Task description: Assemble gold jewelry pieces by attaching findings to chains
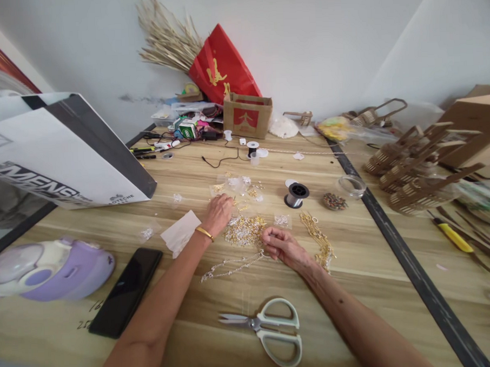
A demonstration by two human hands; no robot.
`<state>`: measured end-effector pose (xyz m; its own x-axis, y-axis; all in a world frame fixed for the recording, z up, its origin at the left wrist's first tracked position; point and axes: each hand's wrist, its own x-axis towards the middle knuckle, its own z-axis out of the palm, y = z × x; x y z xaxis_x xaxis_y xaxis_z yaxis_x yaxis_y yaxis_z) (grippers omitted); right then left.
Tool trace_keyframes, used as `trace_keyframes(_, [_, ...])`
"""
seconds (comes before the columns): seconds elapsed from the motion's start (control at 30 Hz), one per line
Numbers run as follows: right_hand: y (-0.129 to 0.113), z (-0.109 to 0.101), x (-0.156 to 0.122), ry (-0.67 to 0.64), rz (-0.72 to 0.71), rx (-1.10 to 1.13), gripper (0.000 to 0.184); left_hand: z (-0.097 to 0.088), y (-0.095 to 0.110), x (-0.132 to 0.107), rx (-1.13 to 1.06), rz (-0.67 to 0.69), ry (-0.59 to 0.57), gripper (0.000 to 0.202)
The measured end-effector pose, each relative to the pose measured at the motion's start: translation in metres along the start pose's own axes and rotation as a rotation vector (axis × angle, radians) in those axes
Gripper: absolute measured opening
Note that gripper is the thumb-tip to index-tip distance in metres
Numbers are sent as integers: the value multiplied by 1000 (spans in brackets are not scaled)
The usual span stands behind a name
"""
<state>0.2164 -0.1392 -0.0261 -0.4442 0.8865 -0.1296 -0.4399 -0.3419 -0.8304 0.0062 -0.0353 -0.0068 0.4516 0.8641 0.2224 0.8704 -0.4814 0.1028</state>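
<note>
Centre frame, the silvery chain (234, 268) trails lower-left from the right hand (285, 246), the nearer one, thumb and finger pinched on its end; upper-left of the bead pile (245, 230), the left hand (221, 211) curls, grip hidden, can't tell.

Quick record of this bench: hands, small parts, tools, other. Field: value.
left_hand: left hand, palm down, fingertips near clear bags
right_hand: right hand, fingers at silver chain's end; grip unclear
between_hands: gold and silver pieces, piled
right_of_right_hand: gold chains
tools: scissors, nearer the camera, blades pointing left
other: wire spool, upright; black phone, lying flat
</note>
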Motion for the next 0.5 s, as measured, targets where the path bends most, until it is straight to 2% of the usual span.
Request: trace_keyframes(0.5, [0,-1,1,19,-16,51,20,-5,2,-4,-124,9,153,15])
